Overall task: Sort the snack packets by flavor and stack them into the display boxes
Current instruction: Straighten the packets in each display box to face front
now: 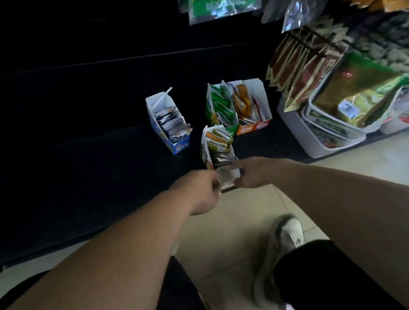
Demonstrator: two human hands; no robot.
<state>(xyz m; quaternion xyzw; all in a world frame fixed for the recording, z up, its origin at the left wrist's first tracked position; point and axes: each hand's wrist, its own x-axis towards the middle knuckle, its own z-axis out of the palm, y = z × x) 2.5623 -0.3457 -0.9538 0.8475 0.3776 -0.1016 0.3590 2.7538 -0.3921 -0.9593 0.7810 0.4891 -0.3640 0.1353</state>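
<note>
Your knees and one pale shoe [285, 243] are sitting nearest the lens, and both of your bare forearms are reaching forward over the light floor [371, 166] toward a dark shelf [81, 158]. Your left hand [202, 189] and right hand [251, 173] are meeting at the near end of the closest display box [217, 153], each appearing to pinch one side of a pale snack packet [227, 175] — blur is hiding the exact finger contact. That packet is lying right between your hands, directly in front of the box's open end. The box's long axis is running away from you, tilted slightly left, with orange and green packets standing on edge inside it. Both hands are sitting about equally near, so either one could be feeding the packet forward. Farther back, a blue box [172, 133] of dark packets is standing apart to the left, and a green box [220, 108] is touching an orange box [250, 107].
</note>
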